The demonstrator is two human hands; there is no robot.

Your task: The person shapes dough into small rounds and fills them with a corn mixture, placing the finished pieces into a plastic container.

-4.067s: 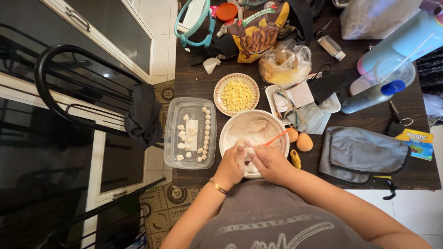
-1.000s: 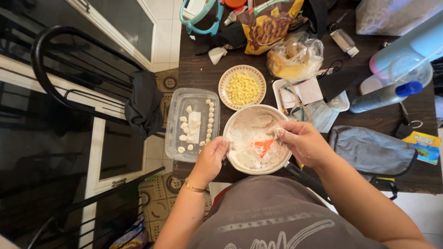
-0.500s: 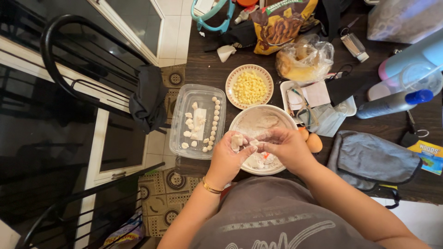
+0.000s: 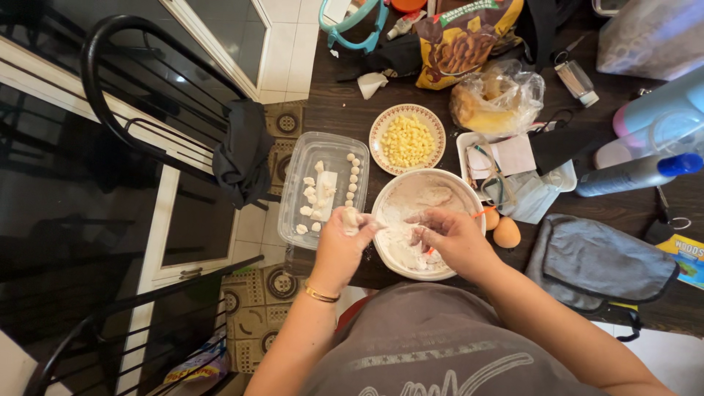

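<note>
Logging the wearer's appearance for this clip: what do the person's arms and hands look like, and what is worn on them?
Both forearms are bare, with no sleeves or gloves. The left hand has a thin gold bangle at the wrist. The right hand wears nothing visible. White flour dusts the fingers of both hands.

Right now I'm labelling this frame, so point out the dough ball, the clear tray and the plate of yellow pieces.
dough ball (image 4: 351, 216), head view, its floured top.
clear tray (image 4: 303, 157), head view, bare floor near its far corner.
plate (image 4: 380, 127), head view, patterned left rim.
</note>
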